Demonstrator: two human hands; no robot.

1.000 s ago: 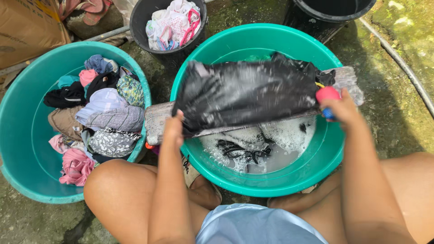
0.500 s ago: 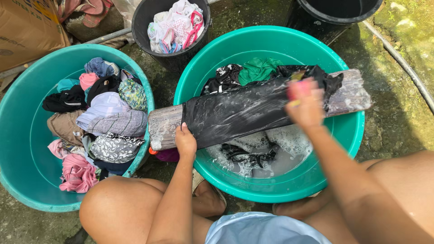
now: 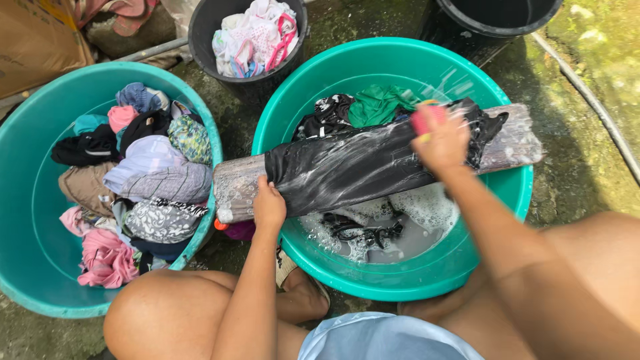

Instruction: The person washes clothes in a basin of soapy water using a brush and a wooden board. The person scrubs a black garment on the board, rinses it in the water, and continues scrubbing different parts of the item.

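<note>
On the far left sits a big green tub [image 3: 27,200] full of mixed clothes [image 3: 143,180] in pink, grey, black and blue. Just behind it, near the top, a black bucket [image 3: 200,27] holds white and pink clothes.

Next comes the left hand [image 3: 269,205]. Its fingers are pressed down together on the left end of a wet black cloth [image 3: 353,167], holding it flat on a wooden board [image 3: 233,190]. The board lies across the rim of a second green tub [image 3: 400,280], from its left edge to its right edge. The black cloth is spread along the board and shines with soap.

Inside this tub, under the board, there is grey soapy water [image 3: 413,227] with foam and a dark piece of clothing in it. Behind the board lie a green cloth [image 3: 377,103] and a black and white one.

The right hand [image 3: 443,140] is shut tight around a pink brush [image 3: 423,120], and the brush rests on the right part of the black cloth. It looks blurry.

Another black bucket [image 3: 493,17] stands at the top right, and a hose [image 3: 600,107] runs along the ground.
</note>
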